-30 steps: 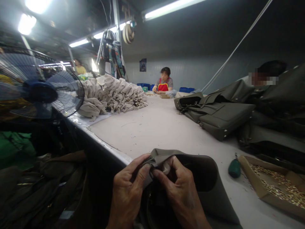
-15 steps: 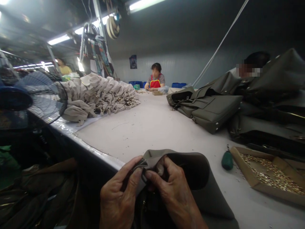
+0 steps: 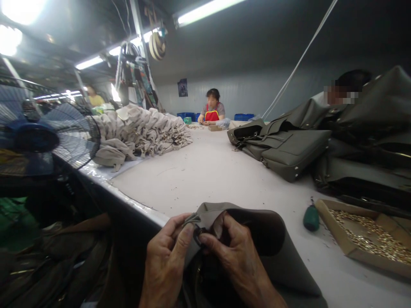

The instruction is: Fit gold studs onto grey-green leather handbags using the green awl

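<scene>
From my end of the feed, the newest change is at the fingertips: the dark piece [image 3: 197, 236] shows more plainly between the two hands than it did half a second ago, as a curved shape, perhaps a ring. I read that as a small shift of grip at one spot, not a move of the whole bag [image 3: 292, 273]. My view has also swung slightly left, so more of the fan [image 3: 35, 137] is in frame; I put that down to the head turning.

The bag is low in the middle of my view, at the near edge of the table [image 3: 205, 171], its dark mouth open and its lower part cut off by the frame. The left hand [image 3: 165, 259] has thumb and fingers closed on a folded grey tab [image 3: 192, 219]. The right hand [image 3: 240, 252] is nearly closed, its index curled over the bag's edge and its thumb tip at the dark piece; how firmly it presses, I can't tell.

To the right, a green-handled tool [image 3: 311, 218] lies just beside a box [image 3: 375, 261] of small gold metal parts [image 3: 369, 235]. Neither hand is touching these.
</scene>
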Available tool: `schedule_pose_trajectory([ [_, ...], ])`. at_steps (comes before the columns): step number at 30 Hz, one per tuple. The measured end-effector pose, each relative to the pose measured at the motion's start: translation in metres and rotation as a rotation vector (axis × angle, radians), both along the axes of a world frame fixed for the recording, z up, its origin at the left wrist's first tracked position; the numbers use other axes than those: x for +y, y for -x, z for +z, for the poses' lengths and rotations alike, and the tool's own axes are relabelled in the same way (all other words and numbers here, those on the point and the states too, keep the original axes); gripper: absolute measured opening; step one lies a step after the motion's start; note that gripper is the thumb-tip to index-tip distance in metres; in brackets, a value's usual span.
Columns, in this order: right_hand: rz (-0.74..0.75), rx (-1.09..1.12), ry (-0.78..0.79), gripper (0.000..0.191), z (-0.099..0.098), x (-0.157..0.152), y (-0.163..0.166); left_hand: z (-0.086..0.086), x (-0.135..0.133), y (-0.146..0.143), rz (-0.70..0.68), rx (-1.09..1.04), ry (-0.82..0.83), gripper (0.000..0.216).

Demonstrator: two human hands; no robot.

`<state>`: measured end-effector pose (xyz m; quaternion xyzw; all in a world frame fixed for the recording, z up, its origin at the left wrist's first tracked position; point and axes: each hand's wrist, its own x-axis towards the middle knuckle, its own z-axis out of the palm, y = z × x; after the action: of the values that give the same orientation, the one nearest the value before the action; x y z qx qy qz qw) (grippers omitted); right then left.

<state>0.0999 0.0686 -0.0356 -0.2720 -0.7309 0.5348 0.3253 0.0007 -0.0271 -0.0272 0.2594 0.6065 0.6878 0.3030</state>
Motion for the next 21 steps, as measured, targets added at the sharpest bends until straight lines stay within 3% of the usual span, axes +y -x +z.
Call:
schedule_pose_trajectory([
  [13, 0.085, 0.141, 0.13, 0.02, -0.002, 0.005, -0.003, -0.003, 0.003, 0.0, 0.126, 0.147, 0.002, 0.044],
  [21, 0.039, 0.112, 0.144, 0.024, 0.002, 0.0, -0.002, -0.011, 0.002, 0.002, 0.158, 0.233, 0.011, 0.041],
])
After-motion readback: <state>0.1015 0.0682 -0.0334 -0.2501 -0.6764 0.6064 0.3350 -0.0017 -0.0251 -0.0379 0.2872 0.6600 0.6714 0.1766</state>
